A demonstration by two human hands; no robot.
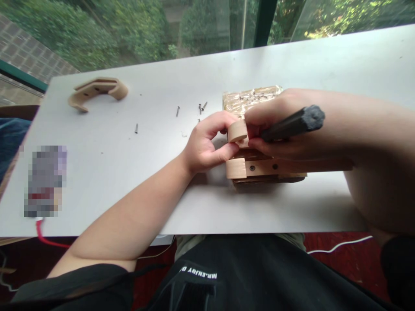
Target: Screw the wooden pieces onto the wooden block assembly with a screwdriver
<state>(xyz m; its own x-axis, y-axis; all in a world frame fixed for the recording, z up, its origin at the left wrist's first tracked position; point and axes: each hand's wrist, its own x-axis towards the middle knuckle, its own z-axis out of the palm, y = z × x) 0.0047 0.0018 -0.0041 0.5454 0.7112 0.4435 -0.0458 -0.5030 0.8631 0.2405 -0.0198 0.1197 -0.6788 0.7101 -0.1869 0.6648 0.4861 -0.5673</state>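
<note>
My left hand [207, 144] is closed round the rounded end of a wooden bracket piece [238, 131], thumb below and fingers over the top. My right hand [285, 125] is wrapped round a dark-handled screwdriver [295, 123], its tip hidden behind the wood. Both hands work over a second wooden piece [275, 166] with two screw heads in its side, lying on a block wrapped in shiny tape [249, 97].
On the white table [113, 172], several loose screws [177, 111] lie scattered left of the block. A curved wooden bracket [97, 90] sits at the far left. A blurred object [45, 179] lies near the left edge. A window runs behind the table.
</note>
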